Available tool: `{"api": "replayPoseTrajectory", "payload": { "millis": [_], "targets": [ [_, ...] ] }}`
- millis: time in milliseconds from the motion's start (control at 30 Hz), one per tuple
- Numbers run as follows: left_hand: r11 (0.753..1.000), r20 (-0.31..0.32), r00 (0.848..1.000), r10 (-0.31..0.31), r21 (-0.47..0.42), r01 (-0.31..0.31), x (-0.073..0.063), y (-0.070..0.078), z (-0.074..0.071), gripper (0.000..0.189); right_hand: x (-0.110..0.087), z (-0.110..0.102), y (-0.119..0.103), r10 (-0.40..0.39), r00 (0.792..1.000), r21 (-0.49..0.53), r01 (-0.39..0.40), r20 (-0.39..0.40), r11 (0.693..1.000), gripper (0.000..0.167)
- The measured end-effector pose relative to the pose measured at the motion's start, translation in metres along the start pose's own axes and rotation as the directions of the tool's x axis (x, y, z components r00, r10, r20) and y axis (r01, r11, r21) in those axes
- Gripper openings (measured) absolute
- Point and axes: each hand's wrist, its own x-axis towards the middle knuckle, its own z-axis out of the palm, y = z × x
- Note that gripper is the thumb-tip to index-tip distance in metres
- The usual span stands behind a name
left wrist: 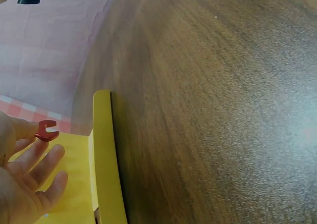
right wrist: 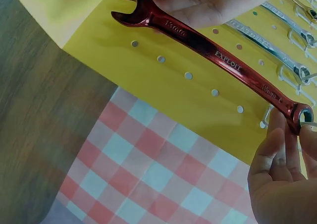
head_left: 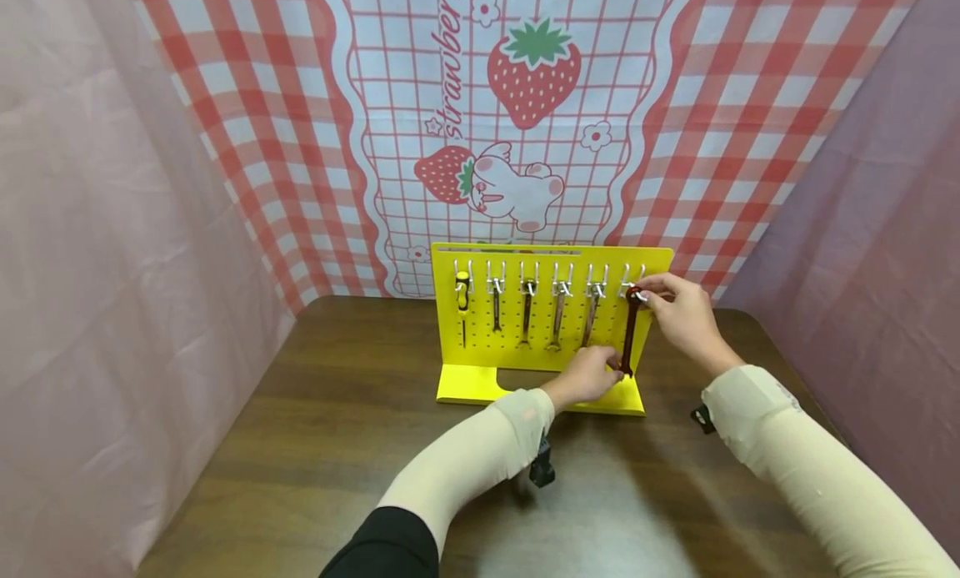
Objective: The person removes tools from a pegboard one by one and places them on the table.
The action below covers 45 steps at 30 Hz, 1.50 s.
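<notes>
A red combination wrench point(right wrist: 218, 58) marked 13mm hangs upright at the right end of the yellow pegboard point(head_left: 480, 344). My right hand point(head_left: 684, 315) pinches its ring end, right at the rightmost hook point(head_left: 626, 271). Lower down, my left hand point(head_left: 588, 374) holds the open-jawed end between thumb and index finger, the other fingers loosely spread, as the left wrist view shows. In the right wrist view the ring overlaps the hook's metal tip. Several silver wrenches point(head_left: 558, 315) and a yellow-black screwdriver point(head_left: 462, 294) hang on hooks to the left.
The pegboard's yellow base point(head_left: 468, 382) stands on a brown wooden table point(head_left: 337, 444). Behind it hangs a strawberry-print checkered cloth point(head_left: 405, 77), with pale pink curtains point(head_left: 135, 228) at the sides. A black wrist-camera piece point(head_left: 542, 465) hangs under the left forearm.
</notes>
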Motion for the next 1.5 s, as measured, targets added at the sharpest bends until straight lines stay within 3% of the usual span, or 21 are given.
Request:
{"api": "replayPoseTrajectory", "payload": {
  "millis": [333,967,1500],
  "targets": [
    [1.000,0.018,1.000,0.013,0.001,-0.013,-0.008,-0.001,0.000,0.009,0.001,-0.004,0.001,0.114,0.991,0.117,-0.121,0.070,0.986,0.024],
    [0.994,0.036,0.999,0.029,-0.103,-0.025,-0.020,-0.001,-0.001,0.011,0.001,-0.011,0.001,0.152,0.979,0.145,-0.172,0.138,0.974,0.028],
    [0.992,0.031,0.997,0.069,-0.111,-0.066,-0.029,0.002,-0.003,0.009,-0.002,-0.018,0.000,0.138,0.979,0.190,-0.165,0.147,0.968,0.028]
  ]
}}
